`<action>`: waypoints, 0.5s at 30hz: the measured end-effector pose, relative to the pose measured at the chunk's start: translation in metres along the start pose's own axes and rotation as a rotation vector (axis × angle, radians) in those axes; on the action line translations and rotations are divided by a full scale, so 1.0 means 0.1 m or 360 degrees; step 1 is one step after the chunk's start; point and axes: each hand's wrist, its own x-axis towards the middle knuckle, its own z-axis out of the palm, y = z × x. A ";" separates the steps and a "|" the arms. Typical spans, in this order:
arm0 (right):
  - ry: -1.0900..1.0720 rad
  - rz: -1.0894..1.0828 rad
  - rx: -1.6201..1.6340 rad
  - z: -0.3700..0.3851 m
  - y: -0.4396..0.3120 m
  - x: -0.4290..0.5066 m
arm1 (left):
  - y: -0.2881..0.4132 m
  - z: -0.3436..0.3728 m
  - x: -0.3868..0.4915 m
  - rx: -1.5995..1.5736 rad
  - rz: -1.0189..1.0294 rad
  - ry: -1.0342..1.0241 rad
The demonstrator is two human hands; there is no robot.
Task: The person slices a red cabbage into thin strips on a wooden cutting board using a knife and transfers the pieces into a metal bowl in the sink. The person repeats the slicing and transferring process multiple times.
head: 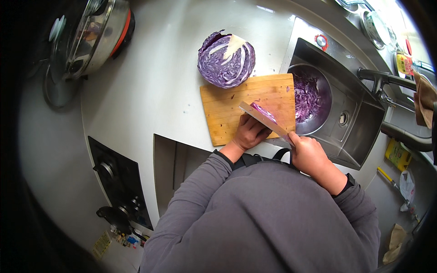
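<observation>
My right hand (309, 152) grips the handle of a broad-bladed kitchen knife (262, 119), whose blade lies diagonally above a wooden cutting board (222, 112). Beyond the blade, a piece of red cabbage (264, 111) shows its cut side. My left hand (251, 132) is on the near side of the blade with bent fingers; the blade hides its fingertips and whatever they touch. A large cut red cabbage (226, 59) rests at the board's far edge, cut face up. Shredded red cabbage (306, 99) lies in a metal bowl (322, 116), partly covered by the board's right edge.
The bowl stands in a steel sink (355, 136) with a faucet (392, 79) on its right. A glass-lidded pot (99, 44) is at the upper left. A black cooktop (119, 181) and a black pan (116, 218) are at the lower left. An open recess (181, 163) lies below the counter edge.
</observation>
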 end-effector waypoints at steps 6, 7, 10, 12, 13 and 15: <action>-0.0163 0.0037 -0.0115 0.12 0.10 0.26 | -0.02 0.01 -0.01 -0.0003 0.0041 0.0027; -0.0103 0.0021 -0.0103 0.20 0.13 0.37 | -0.03 0.02 -0.02 -0.0061 0.0053 0.0050; 0.0135 -0.0091 -0.0082 0.43 0.25 0.57 | -0.04 0.04 -0.04 -0.0035 0.0056 0.0042; 0.0096 -0.0048 -0.0046 0.52 0.31 0.61 | -0.03 0.04 -0.06 -0.0035 0.0060 0.0031; 0.0088 0.0007 -0.0044 0.53 0.33 0.61 | -0.03 0.04 -0.06 -0.0022 0.0050 0.0016; 0.0228 -0.0151 -0.0028 0.48 0.32 0.52 | -0.03 0.04 -0.05 -0.0010 0.0071 0.0051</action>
